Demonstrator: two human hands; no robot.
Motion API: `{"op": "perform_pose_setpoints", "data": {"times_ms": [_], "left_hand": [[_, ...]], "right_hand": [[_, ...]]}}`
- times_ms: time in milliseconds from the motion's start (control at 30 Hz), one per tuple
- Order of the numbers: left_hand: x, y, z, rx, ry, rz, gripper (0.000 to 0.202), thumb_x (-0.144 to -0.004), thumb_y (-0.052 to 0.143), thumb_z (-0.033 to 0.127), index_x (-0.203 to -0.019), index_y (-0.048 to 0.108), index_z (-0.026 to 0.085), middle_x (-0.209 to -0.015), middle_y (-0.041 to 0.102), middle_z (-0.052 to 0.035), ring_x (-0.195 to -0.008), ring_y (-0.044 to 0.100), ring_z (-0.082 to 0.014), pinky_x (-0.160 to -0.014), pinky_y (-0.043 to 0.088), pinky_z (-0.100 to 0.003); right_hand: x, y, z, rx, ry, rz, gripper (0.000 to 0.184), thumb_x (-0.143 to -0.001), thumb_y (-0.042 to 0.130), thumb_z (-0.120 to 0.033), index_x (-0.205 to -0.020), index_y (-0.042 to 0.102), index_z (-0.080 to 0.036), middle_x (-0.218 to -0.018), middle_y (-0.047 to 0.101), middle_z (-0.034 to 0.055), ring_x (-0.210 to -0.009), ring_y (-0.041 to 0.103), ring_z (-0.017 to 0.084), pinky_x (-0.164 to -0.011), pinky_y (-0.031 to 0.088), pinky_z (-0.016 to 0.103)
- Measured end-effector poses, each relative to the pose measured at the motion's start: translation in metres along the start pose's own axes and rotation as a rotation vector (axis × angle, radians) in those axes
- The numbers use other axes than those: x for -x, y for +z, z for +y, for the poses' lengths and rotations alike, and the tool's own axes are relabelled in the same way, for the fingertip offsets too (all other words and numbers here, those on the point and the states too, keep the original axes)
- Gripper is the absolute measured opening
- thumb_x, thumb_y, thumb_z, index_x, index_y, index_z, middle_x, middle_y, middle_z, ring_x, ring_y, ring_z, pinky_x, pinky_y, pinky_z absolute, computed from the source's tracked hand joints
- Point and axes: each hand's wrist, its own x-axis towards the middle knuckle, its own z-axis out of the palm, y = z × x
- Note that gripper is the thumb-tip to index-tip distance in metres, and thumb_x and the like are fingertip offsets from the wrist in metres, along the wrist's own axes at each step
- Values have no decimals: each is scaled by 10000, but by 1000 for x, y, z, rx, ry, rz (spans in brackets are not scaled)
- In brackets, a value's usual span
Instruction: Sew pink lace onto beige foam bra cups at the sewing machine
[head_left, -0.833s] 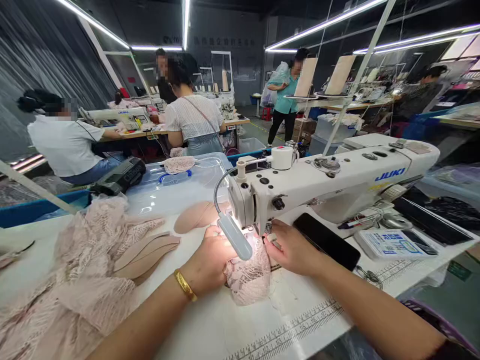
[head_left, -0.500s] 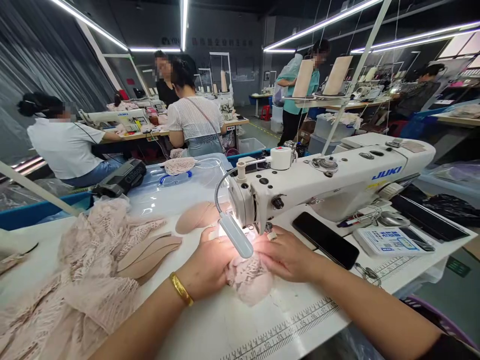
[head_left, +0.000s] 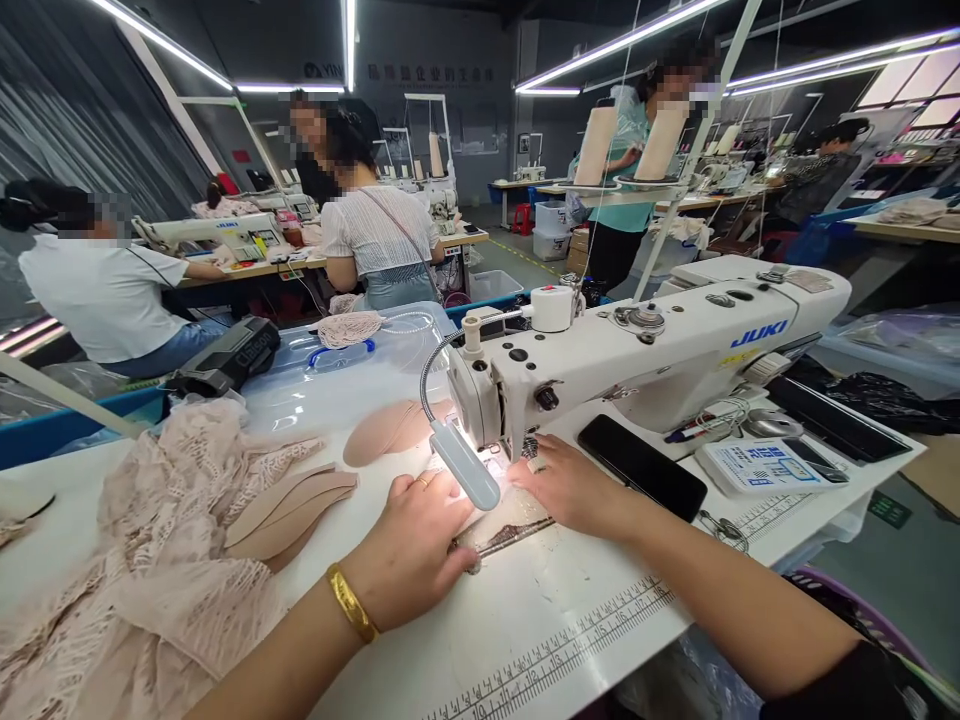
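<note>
A white sewing machine stands over the table, and a small grey lamp shines at its needle area. My left hand, with a gold bangle at the wrist, lies left of the needle, thumb apart from the fingers. My right hand rests flat to the right of the needle, fingers stretched toward the presser foot. Glare and the lamp hide the fingertips and most of whatever pale fabric lies under them. Beyond my left hand lies a beige cup-shaped piece.
Pale pink lace fabric is heaped at left beside beige shaped pieces. A black phone and a white-blue box lie at right. A printed ruler runs along the front edge. Several people work at other machines behind.
The bunched lace between my hands has gone from the near side, baring the plate and table there. My left thumb has spread from the fingers. The camera view has shifted slightly.
</note>
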Motion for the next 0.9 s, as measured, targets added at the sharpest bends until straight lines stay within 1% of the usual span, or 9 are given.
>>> {"op": "perform_pose_setpoints", "data": {"times_ms": [100, 200, 333, 400, 533, 600, 733, 800, 900], "left_hand": [[-6, -2, -6, 44, 68, 22, 243, -973, 427, 222, -805, 600, 198, -948, 654, -45, -907, 555, -244, -817, 336, -399], [-10, -5, -9, 127, 101, -19, 446, -1055, 283, 297, -730, 568, 187, -829, 643, -21, -824, 538, -205, -822, 327, -386], [-4, -13, -14, 221, 140, -125, 402, -953, 535, 603, -1110, 653, 253, -1143, 661, -40, -1011, 541, -271, -893, 329, -391], [0, -15, -17, 205, 170, -178, 591, -806, 715, 637, -1281, 595, 306, -1318, 593, -59, -1115, 504, -322, -924, 321, -406], [-1, -10, -17, 118, 157, -167, 270, -832, 682, 266, -1096, 654, 317, -1181, 617, -34, -1060, 509, -295, -866, 295, -385], [-3, -6, -15, 86, 182, -129, 264, -815, 587, 108, -998, 652, 288, -1102, 639, -21, -1020, 522, -271, -845, 281, -382], [-7, 1, -14, 90, 224, -73, 350, -796, 538, 28, -994, 668, 286, -1050, 690, 8, -995, 569, -239, -909, 258, -407], [-8, 4, -16, 89, 233, -30, 373, -810, 537, 25, -1012, 683, 302, -1046, 711, 21, -1001, 590, -234, -928, 240, -417], [-10, 7, -20, 39, 253, 42, 444, -767, 532, -22, -1004, 699, 313, -1040, 725, 39, -991, 604, -227, -936, 217, -432]], "right_hand": [[-2, -7, -1, -16, 5, -52, 190, -947, 517, -105, -941, 683, -198, -984, 656, 103, -962, 538, 264, -859, 428, 387], [-3, -13, -4, -117, 30, -91, 221, -1000, 477, -154, -970, 689, -207, -997, 681, 92, -968, 570, 256, -893, 454, 395], [-1, -20, -5, -251, 133, -80, 215, -1019, 479, -205, -1057, 690, -216, -1025, 689, 78, -999, 588, 252, -938, 463, 397], [0, -23, -3, -285, 114, -115, 224, -978, 512, -157, -1085, 697, -224, -1025, 680, 70, -1022, 578, 251, -962, 456, 399], [3, -27, 4, -294, 77, -229, 314, -861, 538, -23, -967, 746, -233, -934, 644, 47, -981, 563, 232, -944, 457, 369], [4, -32, 8, -307, 65, -269, 311, -839, 548, -4, -897, 754, -230, -869, 629, 33, -943, 561, 220, -914, 462, 348], [6, -41, 10, -440, 45, -281, 147, -921, 643, -188, -976, 765, -250, -882, 653, 23, -910, 584, 207, -826, 480, 306], [4, -38, 6, -484, 40, -206, 185, -1000, 577, -289, -1009, 759, -254, -898, 678, 24, -902, 601, 205, -817, 483, 307], [-2, -22, 0, -374, -1, -89, 283, -1048, 486, -279, -954, 752, -252, -858, 694, 29, -892, 601, 215, -852, 468, 336]]}}
